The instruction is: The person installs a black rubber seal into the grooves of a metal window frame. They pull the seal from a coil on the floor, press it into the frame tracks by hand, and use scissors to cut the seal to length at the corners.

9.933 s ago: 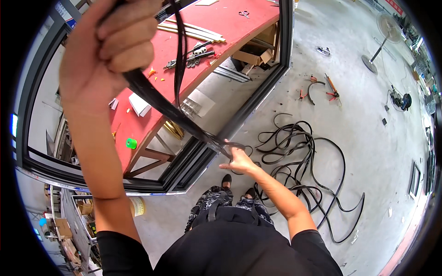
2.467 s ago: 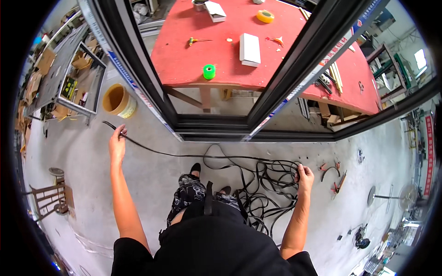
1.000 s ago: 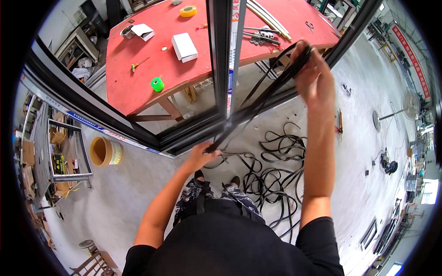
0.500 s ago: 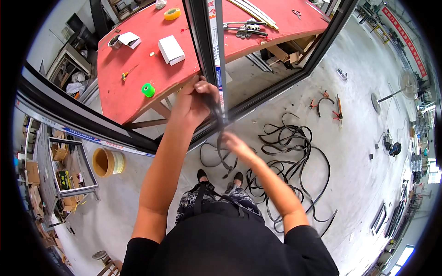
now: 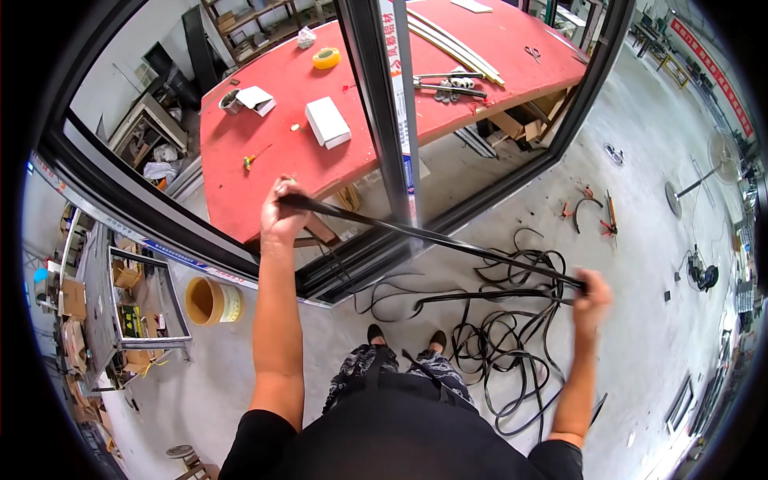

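One metal rack (image 5: 158,343) and one tan bucket (image 5: 230,305) stand on the grey workshop floor (image 5: 640,376). The left hand (image 5: 282,210) is closed round a straight-drawn black strip (image 5: 436,235), which crosses before one dark frame (image 5: 382,112). That frame stands between the person and one red table (image 5: 228,196) bearing two white boxes (image 5: 328,122). One black tangle (image 5: 490,350) lies beneath; the right hand (image 5: 592,300), blurred, clasps the strip. Far right, one fan (image 5: 724,155).

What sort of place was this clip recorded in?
It looks like a workshop, possibly one for window or door frames. A large dark frame stands in front of the person, a red-topped table behind it bears tools and boxes, and loops of black strip lie on the grey floor.
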`<state>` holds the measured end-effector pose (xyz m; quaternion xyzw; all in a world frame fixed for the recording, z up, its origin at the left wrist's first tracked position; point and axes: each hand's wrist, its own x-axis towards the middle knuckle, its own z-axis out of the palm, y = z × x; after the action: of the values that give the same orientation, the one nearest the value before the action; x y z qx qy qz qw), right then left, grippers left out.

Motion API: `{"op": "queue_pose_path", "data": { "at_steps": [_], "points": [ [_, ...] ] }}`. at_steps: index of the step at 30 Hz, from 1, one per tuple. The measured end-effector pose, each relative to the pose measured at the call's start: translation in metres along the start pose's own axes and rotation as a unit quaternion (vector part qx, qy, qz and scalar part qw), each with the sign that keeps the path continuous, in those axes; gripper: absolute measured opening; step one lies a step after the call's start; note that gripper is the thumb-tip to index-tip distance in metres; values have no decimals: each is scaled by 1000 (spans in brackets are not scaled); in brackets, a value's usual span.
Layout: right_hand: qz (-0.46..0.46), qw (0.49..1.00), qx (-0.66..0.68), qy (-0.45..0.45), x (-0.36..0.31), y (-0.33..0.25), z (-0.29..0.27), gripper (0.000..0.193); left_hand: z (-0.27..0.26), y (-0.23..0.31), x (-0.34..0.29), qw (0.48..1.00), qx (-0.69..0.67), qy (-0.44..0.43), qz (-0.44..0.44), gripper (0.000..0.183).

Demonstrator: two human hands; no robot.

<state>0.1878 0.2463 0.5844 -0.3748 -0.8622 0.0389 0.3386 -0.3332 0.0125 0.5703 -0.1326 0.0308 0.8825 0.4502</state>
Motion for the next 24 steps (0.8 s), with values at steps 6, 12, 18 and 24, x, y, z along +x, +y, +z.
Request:
{"op": "queue_pose_path", "data": {
  "at_steps": [6,12,18,24],
  "points": [
    [246,917,-295,107,-12,187,-139,39,-20,80,12,996,-52,60,49,14],
    [306,842,-444,1,-108,398,-229,28,-14,89,28,999,-38,26,6,29],
    [85,953,-64,-284,4,84,-8,69,28,-59,15,995,43,-81,-44,31],
    [-36,843,495,-205,57,-188,121,54,14,-164,-8,983,30,-90,-157,27]
  ]
}}
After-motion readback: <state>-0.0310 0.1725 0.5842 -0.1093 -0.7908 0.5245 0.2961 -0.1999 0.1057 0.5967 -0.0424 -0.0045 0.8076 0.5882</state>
